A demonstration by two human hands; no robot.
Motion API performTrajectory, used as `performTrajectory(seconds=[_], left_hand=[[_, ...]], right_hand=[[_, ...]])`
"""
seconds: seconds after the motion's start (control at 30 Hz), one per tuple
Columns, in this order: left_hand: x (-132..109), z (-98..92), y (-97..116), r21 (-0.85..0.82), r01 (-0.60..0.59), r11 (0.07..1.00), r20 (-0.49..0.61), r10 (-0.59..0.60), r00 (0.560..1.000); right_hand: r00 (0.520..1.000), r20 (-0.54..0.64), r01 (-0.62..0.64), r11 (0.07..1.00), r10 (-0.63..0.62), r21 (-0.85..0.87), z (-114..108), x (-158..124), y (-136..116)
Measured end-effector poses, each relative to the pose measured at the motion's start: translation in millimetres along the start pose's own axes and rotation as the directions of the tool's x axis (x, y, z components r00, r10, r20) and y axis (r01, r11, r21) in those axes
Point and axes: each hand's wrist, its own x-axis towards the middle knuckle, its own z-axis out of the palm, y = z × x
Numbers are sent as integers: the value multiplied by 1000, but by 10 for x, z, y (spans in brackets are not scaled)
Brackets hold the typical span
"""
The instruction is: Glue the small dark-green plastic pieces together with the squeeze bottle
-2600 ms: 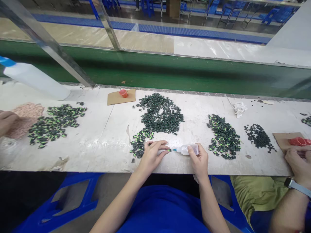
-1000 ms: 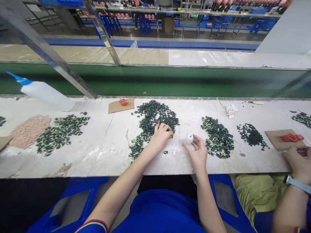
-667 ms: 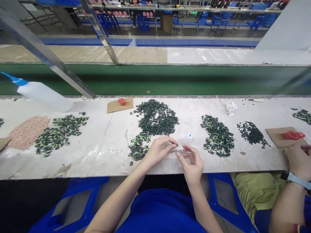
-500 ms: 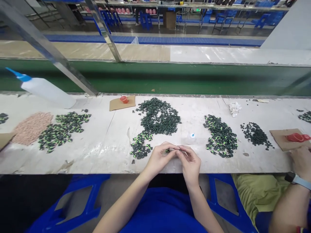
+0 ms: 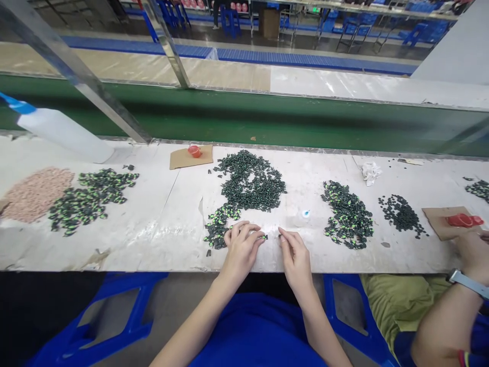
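Observation:
My left hand [image 5: 241,247] is closed, with a small black-and-green piece [image 5: 265,237] at the tips of its thumb and forefinger. Its other fingers bend over the edge of a small pile of black-and-green pieces [image 5: 218,224]. To the right, apart from it, my right hand [image 5: 296,257] pinches a tiny dark piece [image 5: 280,235], mostly covered by the fingertips. Beyond both hands lies a large heap of small dark green pieces [image 5: 254,191]. A small clear bottle with a blue-and-white tip [image 5: 305,213] lies just past my right hand.
On the left are a big white squeeze bottle [image 5: 66,135], a pinkish heap [image 5: 38,196] and a black-and-green pile [image 5: 89,196]. A red cup [image 5: 194,151] sits on cardboard. Rightward lie further piles [image 5: 347,216] and a co-worker's hand [image 5: 471,250]. A metal post [image 5: 87,86] slants at left.
My hands, touching at the fingertips before, have moved apart. The left shifted leftward to the black-and-green pile, its back turned up. The view has tilted slightly.

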Motion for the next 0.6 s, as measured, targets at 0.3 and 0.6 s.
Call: performTrajectory(seconds=[0.3,0.6], left_hand=[[42,-75,55,-127,69,989,102,-56,993],[44,-135,77,-244,89,966,117,-61,991]], right_hand=[[995,83,-70,995,64,75,43,8,-52],[980,144,-165,963,136,215,24,16,-86]])
